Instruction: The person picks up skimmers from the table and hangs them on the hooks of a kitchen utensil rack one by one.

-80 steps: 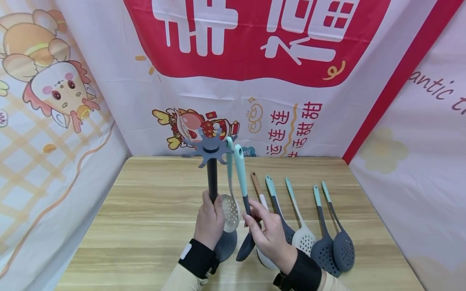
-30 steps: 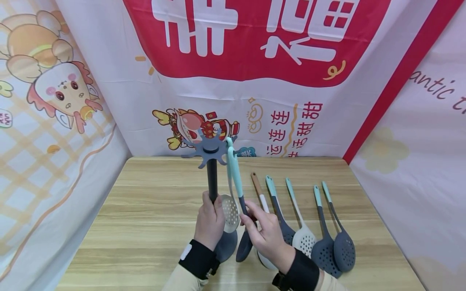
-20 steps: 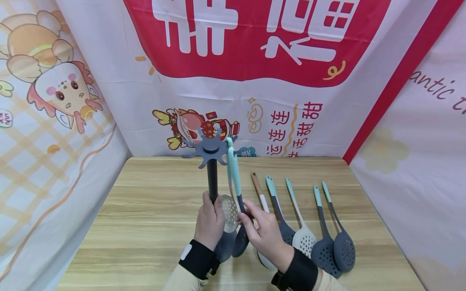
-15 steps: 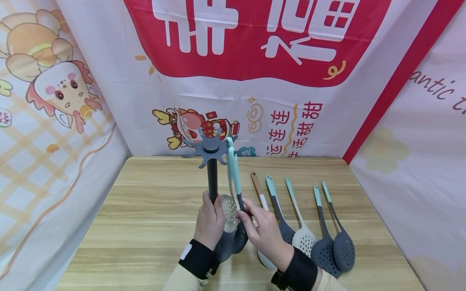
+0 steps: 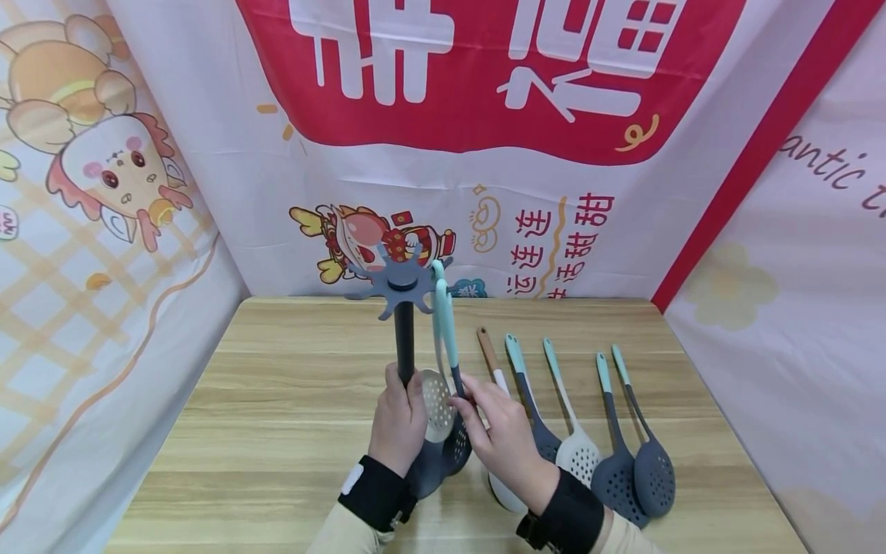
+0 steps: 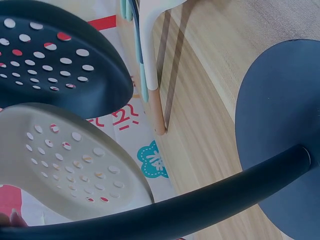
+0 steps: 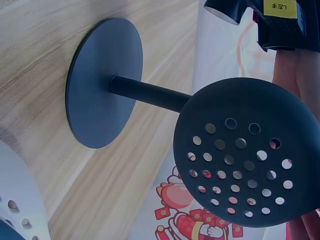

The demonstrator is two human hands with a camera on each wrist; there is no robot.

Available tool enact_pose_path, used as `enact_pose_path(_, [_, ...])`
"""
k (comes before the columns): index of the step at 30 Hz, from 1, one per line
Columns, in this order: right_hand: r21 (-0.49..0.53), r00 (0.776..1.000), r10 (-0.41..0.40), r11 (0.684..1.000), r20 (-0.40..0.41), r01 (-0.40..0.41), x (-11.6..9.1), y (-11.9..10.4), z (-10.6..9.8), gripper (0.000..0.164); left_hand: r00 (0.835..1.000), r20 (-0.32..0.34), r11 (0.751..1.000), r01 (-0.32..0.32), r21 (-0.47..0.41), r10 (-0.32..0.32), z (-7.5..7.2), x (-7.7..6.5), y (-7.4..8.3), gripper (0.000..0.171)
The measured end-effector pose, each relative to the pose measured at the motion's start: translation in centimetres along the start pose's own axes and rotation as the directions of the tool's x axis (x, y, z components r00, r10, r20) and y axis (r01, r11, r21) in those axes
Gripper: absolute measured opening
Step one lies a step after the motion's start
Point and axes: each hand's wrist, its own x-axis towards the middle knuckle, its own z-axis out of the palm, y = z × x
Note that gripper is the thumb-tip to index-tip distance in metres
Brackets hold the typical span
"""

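Note:
My left hand point(image 5: 399, 419) grips the black post of a utensil rack point(image 5: 404, 338), which has a star-shaped hooked top and a round base point(image 6: 280, 100) on the table. A white skimmer point(image 5: 438, 404) with a teal handle hangs from one hook, to the right of the post. With thumb and fingers, my right hand point(image 5: 508, 438) pinches the neck of a dark skimmer point(image 5: 457, 450), also teal-handled. This skimmer hangs upright beside the white one, its handle end up at the hooks; whether a hook passes through its hole cannot be told. Its perforated bowl fills much of the right wrist view.
On the wooden table point(image 5: 277, 431), right of the rack, lie a white utensil with a brown handle point(image 5: 487, 350), a dark slotted turner point(image 5: 545, 442), a white skimmer point(image 5: 577, 458) and two dark perforated utensils point(image 5: 614, 481). Printed cloth point(image 5: 242, 192) hangs behind and at both sides.
My right hand has brought the dark skimmer left to the rack, its handle now against the white skimmer's. The bowl has swung left and turned, showing its holes. My left hand stays on the post.

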Motion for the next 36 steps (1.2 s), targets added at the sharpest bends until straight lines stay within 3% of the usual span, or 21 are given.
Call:
enact_pose_path(7, [0.004, 1.0, 0.01, 1.0, 0.004, -0.01, 0.1, 0.0, 0.2, 0.036, 1.0, -0.002, 1.0, -0.018, -0.01, 0.018, -0.1, 0.0, 0.1, 0.014])
enact_pose_path(16, [0.053, 0.996, 0.078, 0.995, 0.046, -0.081, 0.3, -0.2, 0.2, 0.031, 1.0, -0.006, 1.0, -0.017, -0.013, 0.017, 0.0, -0.1, 0.1, 0.014])
enact_pose_path(22, [0.038, 0.997, 0.069, 0.997, 0.04, -0.071, 0.1, -0.1, 0.4, 0.023, 0.999, -0.026, 0.999, -0.036, -0.014, 0.036, 0.1, -0.2, 0.0, 0.014])
enact_pose_path(26, [0.037, 0.997, 0.074, 0.996, 0.036, -0.076, -0.3, 0.3, 0.3, 0.027, 0.999, -0.024, 0.999, -0.035, -0.017, 0.035, 0.1, -0.2, 0.0, 0.014])
enact_pose_path(32, [0.013, 0.989, 0.148, 0.989, 0.019, -0.148, -1.4, 1.1, 0.2, 0.031, 1.0, -0.009, 0.998, -0.013, -0.056, 0.012, -0.1, -0.3, 0.1, 0.016])
enact_pose_path(36, [0.001, 0.97, 0.241, 0.97, 0.029, -0.241, -2.3, 1.7, 0.2, 0.028, 1.0, 0.006, 0.996, -0.011, -0.09, 0.011, -0.3, -0.4, 0.1, 0.015])
